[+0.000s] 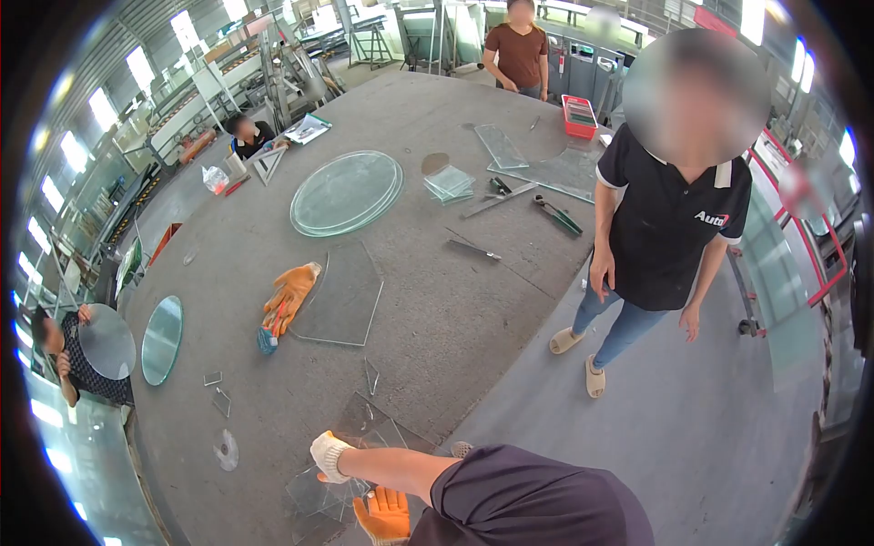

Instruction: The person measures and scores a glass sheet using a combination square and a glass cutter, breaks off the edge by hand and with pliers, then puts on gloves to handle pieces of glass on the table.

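My right hand [330, 457] wears a glove with a white back and orange fingers. It reaches left, back up, over clear glass offcuts [309, 493] near the table's front edge. Its fingertips curl down out of sight, so any hold on the glass is hidden. Closer to me, my left hand [384, 516] shows its orange gloved palm, thumb to the left and fingers stretched out, beside the same offcuts. More overlapping glass pieces [401, 435] lie just beyond my right forearm. A narrow glass sliver [371, 375] rests farther up the table.
On the grey table [437, 328] lie orange gloves [291, 293], a large glass sheet [341, 300], round glass panes [346, 193], small stacked squares [449, 184] and cutting tools [557, 217]. A person in a black shirt [678, 218] stands at right; other people are around the table.
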Available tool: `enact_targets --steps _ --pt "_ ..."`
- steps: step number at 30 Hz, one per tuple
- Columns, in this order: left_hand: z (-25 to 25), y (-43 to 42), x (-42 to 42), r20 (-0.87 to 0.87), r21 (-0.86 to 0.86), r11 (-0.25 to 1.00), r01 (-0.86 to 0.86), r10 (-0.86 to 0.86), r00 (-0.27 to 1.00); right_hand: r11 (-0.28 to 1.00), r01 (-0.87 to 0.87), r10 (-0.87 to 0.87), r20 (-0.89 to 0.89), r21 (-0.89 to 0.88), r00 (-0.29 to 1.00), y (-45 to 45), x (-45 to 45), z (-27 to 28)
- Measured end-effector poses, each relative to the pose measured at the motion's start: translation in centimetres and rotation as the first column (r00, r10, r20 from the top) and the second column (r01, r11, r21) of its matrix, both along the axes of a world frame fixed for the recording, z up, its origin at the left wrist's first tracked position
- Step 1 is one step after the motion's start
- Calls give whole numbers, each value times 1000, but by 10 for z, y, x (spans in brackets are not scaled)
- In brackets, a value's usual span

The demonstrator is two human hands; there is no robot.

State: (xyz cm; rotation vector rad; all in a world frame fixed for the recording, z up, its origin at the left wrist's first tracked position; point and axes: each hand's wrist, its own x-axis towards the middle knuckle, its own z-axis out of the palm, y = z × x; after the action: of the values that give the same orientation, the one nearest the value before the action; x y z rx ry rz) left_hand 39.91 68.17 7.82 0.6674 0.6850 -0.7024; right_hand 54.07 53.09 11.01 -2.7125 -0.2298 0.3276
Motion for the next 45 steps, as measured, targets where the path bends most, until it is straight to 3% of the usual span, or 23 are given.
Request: enact_targets --steps 10,13,16,19,21,24,28,31,34,43,45 --pt "-10 3 2 1 17 1000 19 -19 1000 999 31 -29 67 -39 997 8 4 -22" --pt "0 -4 1 -55 -1 1000 -24 24 998 1000 -19 18 -5 -13 1000 -4 -6 2" --pt "-39 22 -6 113 -112 992 51 -38 993 998 -58 57 44 20 997 -21 -16 28" --pt "-14 3 -4 17 -164 986 -29 32 999 997 -75 76 50 -18 996 -19 -8 22" --pt "-13 -1 -3 -2 -76 995 -66 66 998 986 -127 131 32 -106 991 -22 -5 36" --pt "-18 0 -6 -5 -27 996 -82 82 997 993 -81 103 292 -84 951 -30 1 26" --pt "-21 0 -8 1 -19 996 -89 89 996 981 -169 163 -76 -91 984 -45 7 40" --pt "-21 -1 -9 15 -1 996 -84 84 996 989 -137 141 66 -60 988 -43 4 8" --pt "-21 -4 -8 -1 28 995 -99 99 995 986 -159 159 -3 -52 987 -45 1 19" --pt "-29 0 -9 14 -75 993 -94 95 995 984 -175 176 57 -18 983 -46 -4 -1" --pt "-19 -6 -8 -10 -9 994 -108 108 994 984 -179 180 48 -18 983 -47 -3 0"
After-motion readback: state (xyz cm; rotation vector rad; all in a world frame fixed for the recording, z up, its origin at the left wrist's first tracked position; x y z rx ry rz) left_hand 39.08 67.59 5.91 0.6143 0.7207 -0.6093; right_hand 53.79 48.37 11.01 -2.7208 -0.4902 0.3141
